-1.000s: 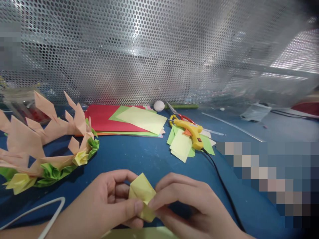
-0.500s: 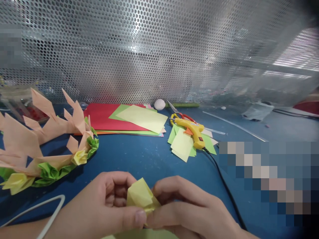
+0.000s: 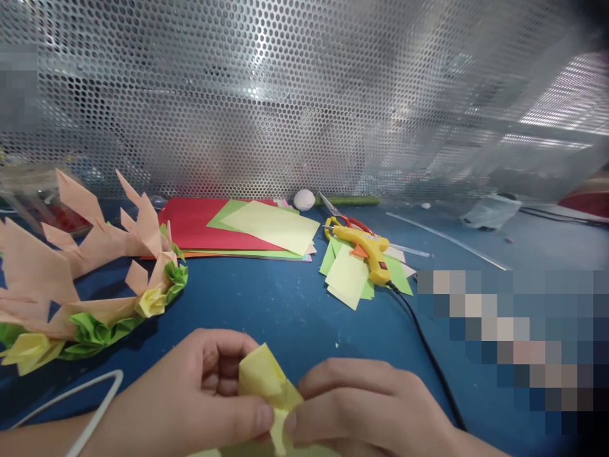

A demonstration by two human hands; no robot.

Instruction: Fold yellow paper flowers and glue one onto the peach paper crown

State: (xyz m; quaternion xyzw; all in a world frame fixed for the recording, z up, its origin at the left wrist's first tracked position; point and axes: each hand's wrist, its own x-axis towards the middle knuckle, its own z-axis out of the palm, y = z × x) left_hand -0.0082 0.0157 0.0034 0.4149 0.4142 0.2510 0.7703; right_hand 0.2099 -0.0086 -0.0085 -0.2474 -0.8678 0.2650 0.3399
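A small folded piece of yellow paper (image 3: pixel 264 377) is held between both hands low in the middle. My left hand (image 3: pixel 200 393) is closed on its left side, thumb in front and fingers curled behind. At its lower right edge, my right hand (image 3: pixel 366 406) pinches the paper between thumb and fingers. Under the hands a pale yellow-green sheet (image 3: pixel 304 450) shows in part at the bottom edge. To the left stands a ring-shaped crown of folded peach paper (image 3: pixel 38 260), with green paper leaves (image 3: pixel 102 330) and yellow paper flowers (image 3: pixel 33 350) round its base.
A yellow glue gun (image 3: pixel 368 247) lies on yellow and green paper pieces (image 3: pixel 349 279), its black cord (image 3: pixel 423 343) running toward the front. Scissors (image 3: pixel 340 219), a white ball (image 3: pixel 304 200) and stacked coloured sheets (image 3: pixel 204 225) lie behind. A perforated metal screen (image 3: pixel 285 95) stands at the back.
My right hand has shifted slightly down, with its fingers lower on the yellow paper. The paper's lower part now shows between the thumbs.
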